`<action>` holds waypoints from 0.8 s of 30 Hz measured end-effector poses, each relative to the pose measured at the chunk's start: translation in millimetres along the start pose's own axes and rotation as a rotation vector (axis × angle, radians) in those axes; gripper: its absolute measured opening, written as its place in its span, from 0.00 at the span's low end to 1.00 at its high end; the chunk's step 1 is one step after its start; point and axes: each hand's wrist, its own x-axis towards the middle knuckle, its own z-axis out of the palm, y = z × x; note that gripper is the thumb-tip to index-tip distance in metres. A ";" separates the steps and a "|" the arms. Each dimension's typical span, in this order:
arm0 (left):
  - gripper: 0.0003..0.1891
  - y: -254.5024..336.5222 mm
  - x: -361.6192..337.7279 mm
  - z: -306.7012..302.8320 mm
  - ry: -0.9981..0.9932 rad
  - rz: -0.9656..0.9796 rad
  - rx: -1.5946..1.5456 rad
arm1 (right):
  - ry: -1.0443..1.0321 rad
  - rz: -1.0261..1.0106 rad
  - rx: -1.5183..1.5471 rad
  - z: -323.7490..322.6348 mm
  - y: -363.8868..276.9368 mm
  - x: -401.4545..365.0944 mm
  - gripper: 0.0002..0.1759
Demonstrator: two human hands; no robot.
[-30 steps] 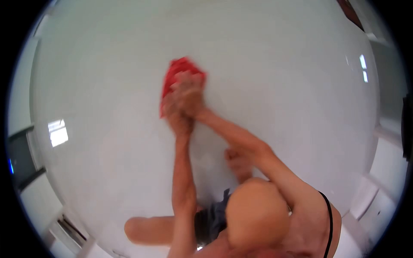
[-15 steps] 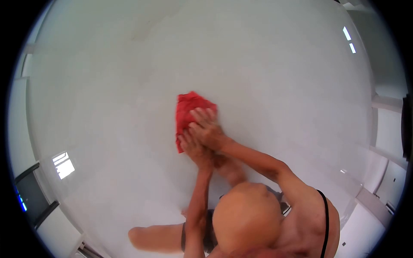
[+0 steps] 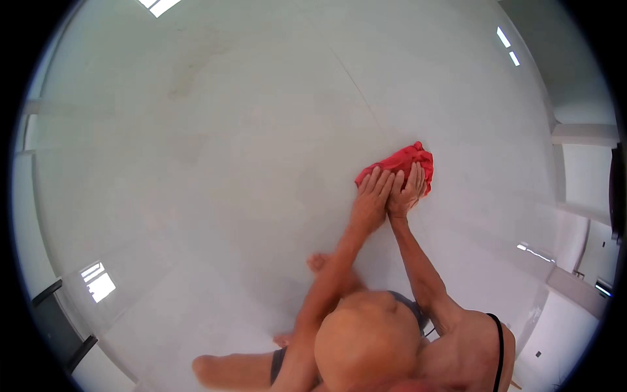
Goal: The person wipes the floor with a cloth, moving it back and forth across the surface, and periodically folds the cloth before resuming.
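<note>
A crumpled red cloth [image 3: 395, 159] lies on the glossy pale floor [image 3: 261, 163], right of centre in the head view. My left hand [image 3: 371, 201] rests flat on its lower left part, fingers stretched forward. Beside it, touching or nearly so, my right hand [image 3: 405, 194] presses on the cloth's right part with fingers extended. Both palms face down, and the cloth beneath them is hidden.
My bent knee [image 3: 228, 371] and a foot [image 3: 319, 262] are on the floor close to my arms. Brownish smudges [image 3: 189, 75] mark the floor at upper left. A thin line [image 3: 356, 85] runs above the cloth. White furniture or walls [image 3: 588, 173] border the right side.
Both hands have slid the red cloth to the right across the floor. They now lie side by side, where before the right was ahead of the left.
</note>
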 end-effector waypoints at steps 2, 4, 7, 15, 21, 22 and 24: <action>0.42 -18.9 12.9 -13.6 -0.042 -0.002 0.017 | 0.027 -0.045 -0.014 25.7 -9.5 13.0 0.32; 0.44 -39.4 27.2 -34.2 0.042 -0.024 0.058 | -0.005 -0.119 0.012 47.9 -41.3 31.2 0.31; 0.41 -65.7 51.7 -67.4 0.100 -0.120 0.168 | -0.027 -0.232 0.028 89.3 -92.0 61.0 0.30; 0.36 -147.5 -26.5 -170.0 0.448 -0.424 0.399 | -0.328 -0.649 0.424 157.4 -271.8 2.2 0.30; 0.36 -131.7 -138.6 -208.0 0.541 -0.710 0.482 | -0.529 -0.845 0.588 136.8 -333.3 -114.0 0.31; 0.37 -129.5 -144.8 -206.0 0.522 -0.688 0.507 | -0.530 -0.857 0.590 132.6 -331.3 -120.1 0.30; 0.37 -135.0 -154.9 -209.8 0.505 -0.654 0.531 | -0.528 -0.890 0.576 129.1 -331.4 -127.0 0.28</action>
